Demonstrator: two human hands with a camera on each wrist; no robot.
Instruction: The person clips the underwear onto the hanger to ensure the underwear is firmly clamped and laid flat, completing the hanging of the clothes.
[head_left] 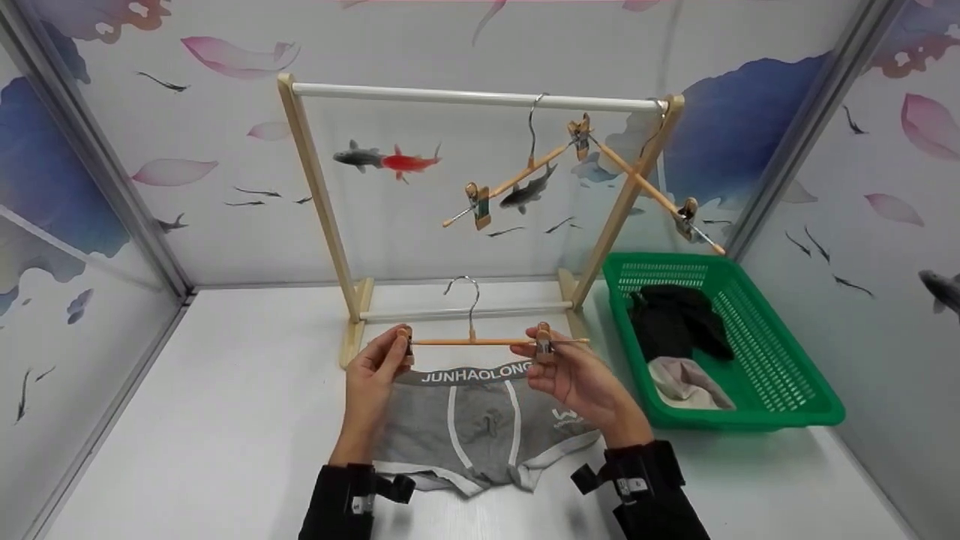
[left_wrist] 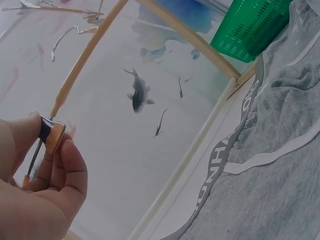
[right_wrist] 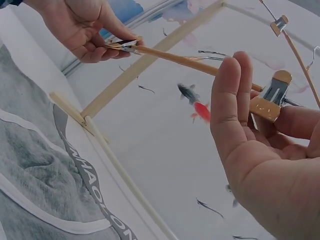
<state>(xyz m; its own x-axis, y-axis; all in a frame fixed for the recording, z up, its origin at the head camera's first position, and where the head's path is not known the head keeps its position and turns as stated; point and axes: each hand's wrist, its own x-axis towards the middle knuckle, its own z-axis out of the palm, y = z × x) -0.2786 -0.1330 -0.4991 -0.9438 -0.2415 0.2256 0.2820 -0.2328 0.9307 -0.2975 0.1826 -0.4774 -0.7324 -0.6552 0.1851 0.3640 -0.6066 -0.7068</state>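
Grey briefs (head_left: 420,420) lie flat on the white table (head_left: 225,420), their soft knit rumpled at the middle, striped with white piping and edged with pale hems; a darker waistband (head_left: 465,375), lettered in white, forms their far edge. Just beyond and above the briefs, a hanger (head_left: 442,342) with a slim wood-toned bar and a shiny curved hook (head_left: 472,321) is held nearly level. The left hand (head_left: 373,367) pinches its left clip (head_left: 409,352) between thumb and fingers; the right hand (head_left: 577,375) holds the right clip (head_left: 544,346), two fingers straight alongside. The hands are apart, the bar spanning between them. Farther beyond the briefs stands a rack (head_left: 316,180) of flat wooden posts and a smooth white rail (head_left: 450,95), from which two spare hangers (head_left: 517,179) hang at slants. Right of the briefs, a green plastic basket (head_left: 750,421) with slotted walls holds crumpled black cloth (head_left: 664,322) and pale cloth (head_left: 686,382); its rim stands near the right wrist. More room lies left of the briefs, where the tabletop runs to the patterned wall (head_left: 60,322).
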